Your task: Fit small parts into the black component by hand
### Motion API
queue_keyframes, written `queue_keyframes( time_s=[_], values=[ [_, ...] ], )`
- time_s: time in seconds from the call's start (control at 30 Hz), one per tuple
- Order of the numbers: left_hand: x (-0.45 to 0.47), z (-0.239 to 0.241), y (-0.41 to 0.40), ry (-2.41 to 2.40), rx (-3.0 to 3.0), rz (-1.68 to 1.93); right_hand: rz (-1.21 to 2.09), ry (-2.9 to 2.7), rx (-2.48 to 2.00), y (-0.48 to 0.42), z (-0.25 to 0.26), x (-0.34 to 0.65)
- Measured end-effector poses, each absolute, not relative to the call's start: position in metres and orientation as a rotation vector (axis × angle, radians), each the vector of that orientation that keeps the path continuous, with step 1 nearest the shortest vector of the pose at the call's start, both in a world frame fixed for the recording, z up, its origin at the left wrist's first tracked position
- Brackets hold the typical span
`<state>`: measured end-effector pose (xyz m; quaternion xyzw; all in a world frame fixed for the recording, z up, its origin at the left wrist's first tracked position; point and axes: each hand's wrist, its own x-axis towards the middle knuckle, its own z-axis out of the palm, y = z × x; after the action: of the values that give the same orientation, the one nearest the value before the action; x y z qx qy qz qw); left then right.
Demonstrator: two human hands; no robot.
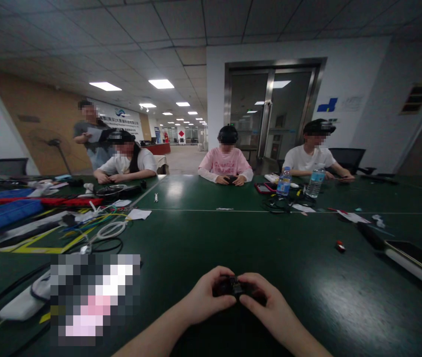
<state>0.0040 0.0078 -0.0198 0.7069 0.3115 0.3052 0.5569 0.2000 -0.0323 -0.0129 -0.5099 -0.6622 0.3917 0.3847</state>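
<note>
Both of my hands are close together over the near edge of the dark green table (203, 243). Between them is a small black object (236, 285) with some lighter detail on top; its exact kind is too dark and small to make out. My left hand (211, 296) grips its left side, thumb below and fingers curled above. From the other side, my right hand (265, 297) pinches it the same way. Fingertips cover parts of the object.
A white power strip (25, 300), cables (112, 229) and a blue tray (8, 215) lie left. Rightward are a small red item (340, 246), a dark flat panel (419, 260) and water bottles (315, 181). Three people sit across the table; another person stands behind.
</note>
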Motion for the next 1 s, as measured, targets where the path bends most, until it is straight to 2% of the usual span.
queue_keyframes(
  time_s=[0.43,1.0],
  values=[
    [0.0019,-0.0164,0.0065,0.725,1.662,0.711,1.13,-1.577,-1.279,-0.0286,-0.0216,0.2036],
    [0.0049,-0.0154,0.0065,0.753,1.698,0.753,1.021,-1.668,-1.332,-0.0328,-0.0218,0.1979]
  ],
)
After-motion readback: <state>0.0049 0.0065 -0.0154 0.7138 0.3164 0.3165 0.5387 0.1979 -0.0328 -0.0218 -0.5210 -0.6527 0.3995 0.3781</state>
